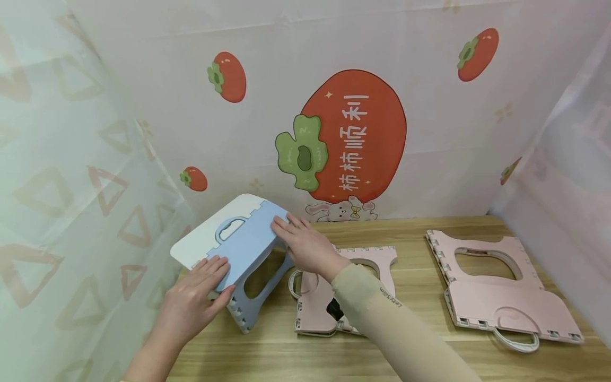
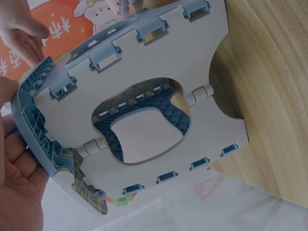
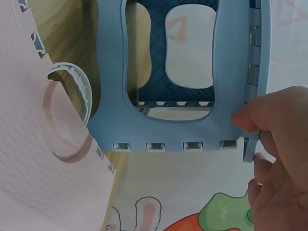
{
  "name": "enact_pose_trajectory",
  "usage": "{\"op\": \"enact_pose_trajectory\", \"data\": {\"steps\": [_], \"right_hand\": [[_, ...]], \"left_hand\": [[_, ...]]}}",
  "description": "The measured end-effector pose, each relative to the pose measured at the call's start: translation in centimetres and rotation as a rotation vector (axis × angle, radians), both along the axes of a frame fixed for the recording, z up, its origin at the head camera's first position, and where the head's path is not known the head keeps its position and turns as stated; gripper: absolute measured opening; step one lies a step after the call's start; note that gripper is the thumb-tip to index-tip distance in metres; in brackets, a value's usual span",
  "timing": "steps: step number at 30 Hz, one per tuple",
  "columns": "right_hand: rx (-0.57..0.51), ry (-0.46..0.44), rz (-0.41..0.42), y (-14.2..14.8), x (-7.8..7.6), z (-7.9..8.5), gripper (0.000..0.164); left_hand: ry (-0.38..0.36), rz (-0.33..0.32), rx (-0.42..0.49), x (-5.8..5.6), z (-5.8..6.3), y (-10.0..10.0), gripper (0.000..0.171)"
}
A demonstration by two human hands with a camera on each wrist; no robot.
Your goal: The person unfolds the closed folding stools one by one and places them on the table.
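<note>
Left hand (image 1: 191,300) and right hand (image 1: 310,246) are clamped on opposite ends of the folding stool (image 1: 250,246), tilted over the table (image 1: 234,361) at left — probably light, stiff, kinda slick plastic, so I'd grip the seat edges (image 3: 264,53), not the hinges (image 2: 107,57).

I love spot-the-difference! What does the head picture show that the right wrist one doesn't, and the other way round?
Only the head view shows the left grip and the far-right pink stool. Only the right wrist view shows the dark blue criss-cross pattern through the opening of the blue stool. Both show that blue stool, the right grip, the nearer pink stool and the wooden table.
</note>
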State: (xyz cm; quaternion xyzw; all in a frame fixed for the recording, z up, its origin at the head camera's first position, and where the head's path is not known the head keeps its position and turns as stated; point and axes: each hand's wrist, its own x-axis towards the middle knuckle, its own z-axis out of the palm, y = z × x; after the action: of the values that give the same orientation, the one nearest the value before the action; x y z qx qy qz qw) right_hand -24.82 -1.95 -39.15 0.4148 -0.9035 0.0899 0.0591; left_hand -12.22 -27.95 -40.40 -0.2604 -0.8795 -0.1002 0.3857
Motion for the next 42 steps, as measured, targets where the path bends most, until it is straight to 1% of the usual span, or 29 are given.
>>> {"op": "enact_pose_trajectory", "data": {"steps": [5, 9, 15, 18, 19, 23, 24, 27, 29, 34, 38, 42], "right_hand": [[0.001, 0.0, 0.008, 0.1, 0.2, 0.2, 0.061], [0.004, -0.002, 0.01, 0.2, 0.3, 0.2, 0.061], [-0.028, -0.013, 0.039, 0.4, 0.6, 0.3, 0.059], [-0.028, -0.024, 0.042, 0.4, 0.7, 0.3, 0.059], [-0.027, -0.025, 0.043, 0.4, 0.7, 0.3, 0.058], [-0.026, -0.032, 0.043, 0.3, 0.9, 0.4, 0.057], [-0.029, -0.032, 0.047, 0.3, 0.9, 0.5, 0.056], [-0.032, -0.033, 0.051, 0.3, 1.1, 0.6, 0.055], [-0.035, -0.03, 0.055, 0.3, 1.1, 0.5, 0.054], [-0.054, -0.037, 0.063, 0.3, 1.3, 0.5, 0.054], [-0.06, -0.024, 0.085, 0.3, 1.6, 0.6, 0.052], [-0.062, -0.006, 0.11, 0.2, 1.9, 0.8, 0.05]], "left_hand": [[-0.016, -0.017, 0.015, 0.1, -0.1, -0.5, 0.061], [-0.041, -0.032, 0.007, -0.1, -0.1, -1.0, 0.059], [-0.065, -0.046, 0.003, -0.3, -0.1, -1.9, 0.059], [-0.088, -0.042, -0.007, -0.4, 0.0, -2.3, 0.06], [-0.099, -0.038, -0.012, -0.4, -0.1, -2.4, 0.06], [-0.137, -0.02, -0.027, -0.3, 0.0, -3.0, 0.04], [-0.137, -0.018, -0.027, -0.4, 0.0, -3.2, 0.038], [-0.129, -0.008, -0.028, -0.5, 0.0, -3.5, 0.049], [-0.123, 0.002, -0.031, -0.6, -0.1, -3.7, 0.052], [-0.121, 0.023, -0.048, -1.0, -0.4, -4.3, 0.053], [-0.123, 0.042, -0.054, -1.4, -0.7, -4.8, 0.054], [-0.136, 0.078, -0.059, -1.5, -0.5, -5.1, 0.052]]}}
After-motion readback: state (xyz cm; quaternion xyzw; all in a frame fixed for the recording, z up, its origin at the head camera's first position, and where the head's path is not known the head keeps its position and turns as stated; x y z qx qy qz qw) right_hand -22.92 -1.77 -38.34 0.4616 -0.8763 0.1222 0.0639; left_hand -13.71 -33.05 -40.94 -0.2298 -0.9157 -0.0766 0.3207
